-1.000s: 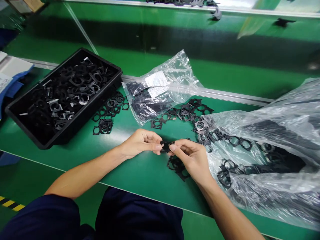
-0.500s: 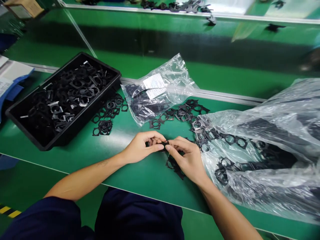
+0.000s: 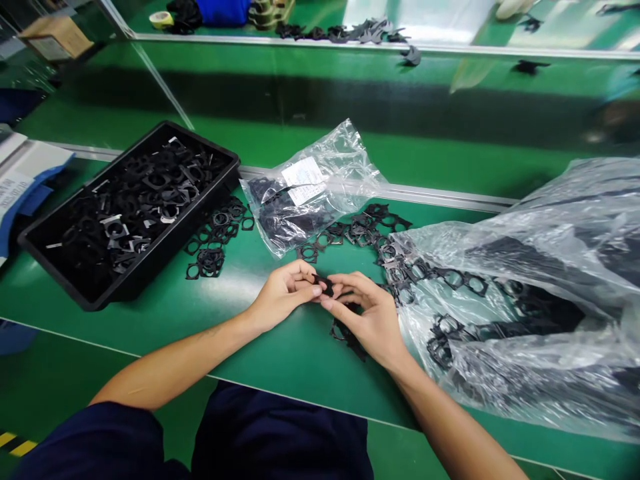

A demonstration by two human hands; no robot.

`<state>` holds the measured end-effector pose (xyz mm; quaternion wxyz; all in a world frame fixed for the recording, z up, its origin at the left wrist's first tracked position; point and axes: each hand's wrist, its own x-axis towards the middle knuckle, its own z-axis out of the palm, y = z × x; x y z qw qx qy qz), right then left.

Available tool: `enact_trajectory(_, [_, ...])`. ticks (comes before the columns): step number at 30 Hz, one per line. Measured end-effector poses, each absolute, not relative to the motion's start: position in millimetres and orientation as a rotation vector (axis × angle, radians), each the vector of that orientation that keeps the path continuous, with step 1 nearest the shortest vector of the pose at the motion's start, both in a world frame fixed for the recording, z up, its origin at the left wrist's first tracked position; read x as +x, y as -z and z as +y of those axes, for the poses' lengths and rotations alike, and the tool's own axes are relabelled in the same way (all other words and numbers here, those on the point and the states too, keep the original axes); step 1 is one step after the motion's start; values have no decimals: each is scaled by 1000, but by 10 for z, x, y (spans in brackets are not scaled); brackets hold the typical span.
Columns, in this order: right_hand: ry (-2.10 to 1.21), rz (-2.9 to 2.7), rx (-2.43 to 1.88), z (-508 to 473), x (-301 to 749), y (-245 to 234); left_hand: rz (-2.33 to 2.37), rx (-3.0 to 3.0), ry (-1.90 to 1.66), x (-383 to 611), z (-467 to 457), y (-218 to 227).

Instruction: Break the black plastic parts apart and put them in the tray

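A small black part is pinched between my two hands above the green table, its outline mostly covered by fingers. My left hand grips its left side with thumb and fingertips. On the other side, my right hand has its thumb and fingers closed at the part's right end. Beneath the right hand lie a few black ring-shaped frames. More flat black frames are strewn beyond the right hand, leading to a large clear plastic bag with dark parts inside.
At the left stands a black tray heaped with black frames. Loose frames lie beside it. A labelled clear bag of black parts rests at the table's back edge. Black pieces sit on the raised shelf behind.
The black part now shows more between my fingers and looks tilted. My right fingers have shifted slightly and spread a little. The whole view has moved slightly.
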<state>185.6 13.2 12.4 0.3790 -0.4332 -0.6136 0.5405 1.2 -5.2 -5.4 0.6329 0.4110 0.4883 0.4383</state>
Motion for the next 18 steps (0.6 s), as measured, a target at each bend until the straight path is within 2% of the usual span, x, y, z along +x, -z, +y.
enact_trajectory(6, [-1071,-1841,-1116,132,1875,-108,1167,1165,-1011,12,-87,-13])
enact_trajectory(18, [-1111,-1806,-1120,117,1869,-137,1123,864,-1088,-22,-23,-1])
